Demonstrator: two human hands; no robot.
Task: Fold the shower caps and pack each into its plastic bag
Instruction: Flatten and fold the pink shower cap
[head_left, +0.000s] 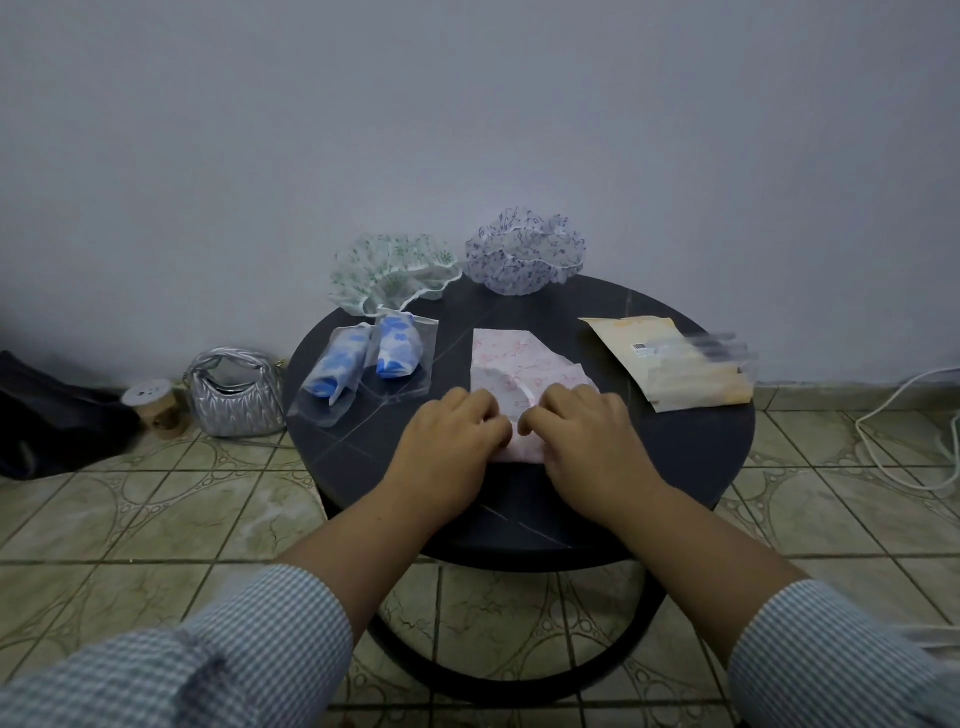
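Both hands are down on the pink shower cap (511, 364) at frame centre on the round black table (691, 457), mid-fold. The left hand (447, 436) has its fingers curled onto the near edge of the cap, and the right hand (582, 428) has its fingers bent the same way, tips meeting the left's over the fold; both look to be pinching or pressing the film, though the exact grip is hidden under the knuckles. Risks: the thin slippery plastic will likely spring open if either hand lifts before the crease sets; the elastic edge may bunch and leave the bundle too fat for a bag; dragging the cap could slide it into the packed bags at left. Containers: two clear plastic bags (363, 369) left of centre, overlapping, each holding one rolled blue-flower cap (397, 348). At right a stack of flat empty bags (680, 364) on a tan backing with a barcode label, partly blurred, count unclear. Two caps remain unfolded at the far table edge: a green-print cap (389, 270) at upper left of the table, and a purple-print cap (524, 249) at upper right. On the floor at left sit a silver quilted handbag (234, 395) and a small wooden-look cup (156, 408).
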